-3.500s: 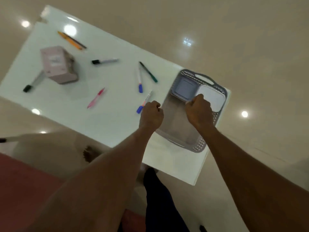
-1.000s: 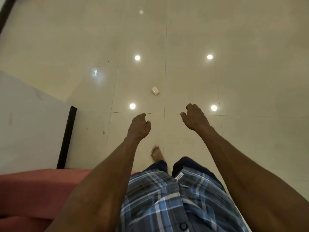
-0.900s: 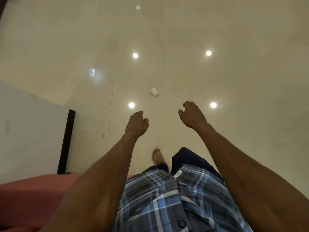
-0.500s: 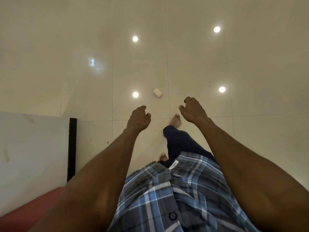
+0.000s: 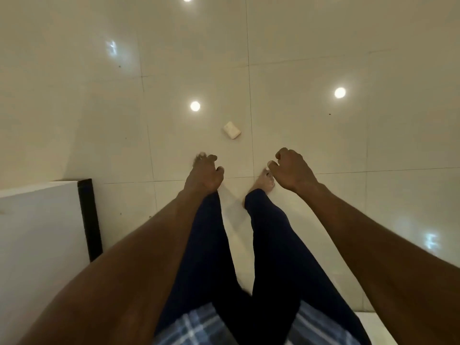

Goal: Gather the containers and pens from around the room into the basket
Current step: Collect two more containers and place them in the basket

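A small white rectangular container [image 5: 232,130] lies on the glossy cream tile floor a short way ahead of my feet. My left hand [image 5: 205,175] hangs below and left of it, fingers loosely curled and apart, holding nothing. To the right, my right hand [image 5: 291,170] is held at the same height, also loosely curled and empty. Neither hand touches the container. The basket, the pens and the table are out of view.
A white panel with a black edge [image 5: 88,217] stands at the left. My legs in dark trousers [image 5: 271,235] and one bare foot [image 5: 263,183] are on the floor between my arms. Ceiling lights reflect in the tiles.
I have turned away from the table with the basket and walked across the floor. The white container has come nearer. Both hands stay empty and lowered in front of me.
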